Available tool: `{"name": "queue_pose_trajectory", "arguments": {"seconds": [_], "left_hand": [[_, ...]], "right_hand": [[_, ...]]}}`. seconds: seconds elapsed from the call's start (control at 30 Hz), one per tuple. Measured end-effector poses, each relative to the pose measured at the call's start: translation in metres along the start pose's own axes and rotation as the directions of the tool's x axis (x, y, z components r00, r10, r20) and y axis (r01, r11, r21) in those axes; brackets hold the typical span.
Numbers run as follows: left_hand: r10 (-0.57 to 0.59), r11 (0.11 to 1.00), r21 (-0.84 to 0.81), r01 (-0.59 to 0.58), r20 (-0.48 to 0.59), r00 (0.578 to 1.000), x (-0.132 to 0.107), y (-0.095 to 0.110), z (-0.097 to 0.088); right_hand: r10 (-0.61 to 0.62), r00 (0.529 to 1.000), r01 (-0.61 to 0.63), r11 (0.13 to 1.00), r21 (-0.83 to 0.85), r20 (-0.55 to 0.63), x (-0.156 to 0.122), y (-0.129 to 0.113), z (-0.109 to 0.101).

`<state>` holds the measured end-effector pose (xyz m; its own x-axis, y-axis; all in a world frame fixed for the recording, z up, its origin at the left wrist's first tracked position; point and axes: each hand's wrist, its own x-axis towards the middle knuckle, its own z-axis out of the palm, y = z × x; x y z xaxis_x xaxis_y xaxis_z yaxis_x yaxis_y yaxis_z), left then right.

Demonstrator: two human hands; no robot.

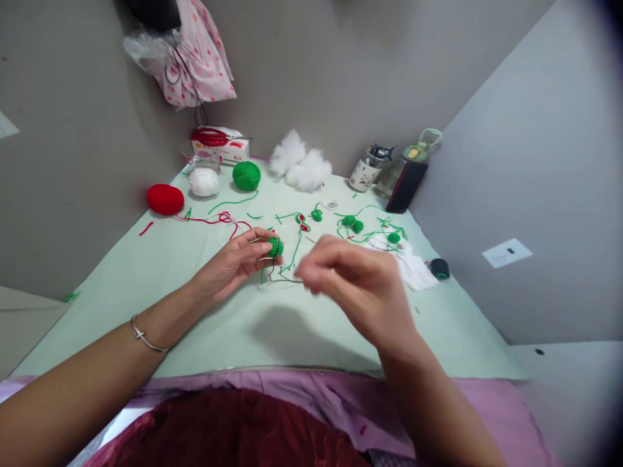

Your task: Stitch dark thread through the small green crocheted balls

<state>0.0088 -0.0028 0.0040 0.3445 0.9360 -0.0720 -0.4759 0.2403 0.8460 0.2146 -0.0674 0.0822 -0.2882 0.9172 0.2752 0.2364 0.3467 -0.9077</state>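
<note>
One green piece (276, 247), pinched by your left hand (232, 261); right hand (357, 285) pinching dark thread (291, 281); slack may cause tangling.

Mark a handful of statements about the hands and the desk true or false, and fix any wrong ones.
1. The left hand holds a small green crocheted piece. True.
2. The bracelet is on the right wrist. False: the bracelet is on the left wrist.
3. The red yarn ball lies right of the white yarn ball. False: it lies to the left.
4. White stuffing lies toward the back of the desk. True.
5. The scissors lie beneath the tissue pack. False: the scissors are on top.
</note>
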Motion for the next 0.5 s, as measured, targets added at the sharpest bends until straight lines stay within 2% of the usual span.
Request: {"name": "queue_pose_trajectory", "arguments": {"seconds": [0.03,0.1,0.2,0.3,0.43,0.5], "left_hand": [[0.004,1.0,0.018,-0.004,-0.005,1.0,0.0,0.0,0.001],[0.002,0.998,0.06,-0.002,-0.001,1.0,-0.001,0.0,0.001],[-0.004,0.994,0.108,0.004,0.008,1.0,-0.002,-0.001,0.0],[0.019,0.988,0.151,-0.017,-0.013,1.0,-0.002,-0.002,0.0],[0.047,0.977,0.21,-0.045,-0.001,0.999,-0.002,-0.003,0.001],[0.059,0.966,0.252,-0.058,0.004,0.998,-0.001,-0.004,0.002]], "right_hand": [[-0.024,0.999,0.024,1.0,0.007,-0.043,0.018,0.01,0.001],[0.031,0.999,-0.031,1.0,-0.001,-0.017,0.043,0.03,0.003],[0.117,0.992,-0.118,0.993,0.01,0.035,0.054,0.052,0.009],[0.109,0.994,-0.11,0.993,0.03,0.018,0.049,0.058,0.015],[0.124,0.99,-0.127,0.992,0.029,0.074,0.052,0.058,0.012],[0.114,0.993,-0.111,0.99,0.091,-0.03,0.06,0.057,0.005]]}}
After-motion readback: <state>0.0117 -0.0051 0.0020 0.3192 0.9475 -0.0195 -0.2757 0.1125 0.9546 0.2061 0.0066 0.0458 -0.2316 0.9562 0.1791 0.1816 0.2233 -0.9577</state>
